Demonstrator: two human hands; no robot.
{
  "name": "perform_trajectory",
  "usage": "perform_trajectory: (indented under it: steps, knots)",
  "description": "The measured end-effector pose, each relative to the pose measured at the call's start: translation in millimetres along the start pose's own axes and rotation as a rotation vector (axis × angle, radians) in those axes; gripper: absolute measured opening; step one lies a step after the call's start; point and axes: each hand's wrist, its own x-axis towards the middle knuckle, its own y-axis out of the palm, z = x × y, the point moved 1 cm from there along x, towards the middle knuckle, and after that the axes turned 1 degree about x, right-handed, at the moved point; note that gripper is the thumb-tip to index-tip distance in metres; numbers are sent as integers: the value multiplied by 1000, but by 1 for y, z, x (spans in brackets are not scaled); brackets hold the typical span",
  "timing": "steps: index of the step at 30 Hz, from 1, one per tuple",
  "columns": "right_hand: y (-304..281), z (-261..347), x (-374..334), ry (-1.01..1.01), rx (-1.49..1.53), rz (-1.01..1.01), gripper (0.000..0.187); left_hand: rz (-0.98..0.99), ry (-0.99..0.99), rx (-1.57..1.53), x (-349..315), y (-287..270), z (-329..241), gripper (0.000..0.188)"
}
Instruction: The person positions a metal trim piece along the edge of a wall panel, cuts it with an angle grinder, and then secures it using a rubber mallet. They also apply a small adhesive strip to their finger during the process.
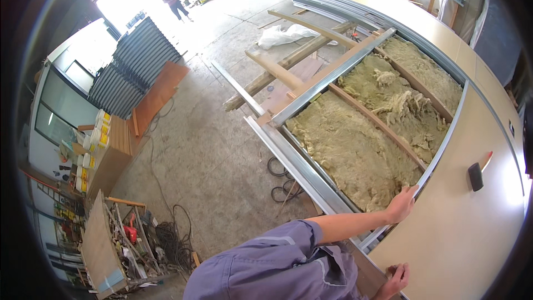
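The left hand [401, 204] lies flat with fingers spread on the curved edge of the tan panel [466, 228], right where it meets the curved metal track [444, 144]; its grip is apart, clamped on nothing. The right hand [395, 281] sits at the panel's near lower edge, fingers curled over it; whether that grip pinches the edge or only rests there cannot be told.

Beyond the left hand, the open frame is packed with yellow-brown mineral wool [355, 150], split by a slanting wooden batten [377, 128] and crossed at its far end by a straight metal channel [333, 78]. A long metal rail [300, 161] closes the frame's left side. On the panel's right part, well apart from both hands, lie a dark block [475, 176] and an orange-tipped pencil [487, 160] just beside it.

Past the frame, curved timber pieces [288, 61] and a white bag [283, 34] lie on the concrete floor [211, 150]. Black cable loops [280, 180] lie on the floor just left of the rail. Farther left stand a wooden cabinet [111, 155] lined with white and yellow bottles [94, 139], a stack of dark ribbed sheets [133, 64], and a crate of tools [127, 239]. A person [175, 3] stands in the bright doorway. The floor between the rail and the cabinet is open.
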Motion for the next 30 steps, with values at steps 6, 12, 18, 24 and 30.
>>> perform_trajectory:
  steps: [6,12,18,24,30]
  knots:
    - [-6,-15,10,42,101,7,28,38,30,64,-3,8,2,54]
    - [2,-70,30,253,469,-34,15,60,11,26,-2,-1,24,52]
    - [4,-57,34,130,596,-80,11,4,84,185,0,-18,-11,54]
    - [6,-78,32,127,673,-72,14,64,88,195,0,-17,-12,49]
    - [8,-75,29,142,681,-81,14,45,57,165,-1,-23,-17,45]
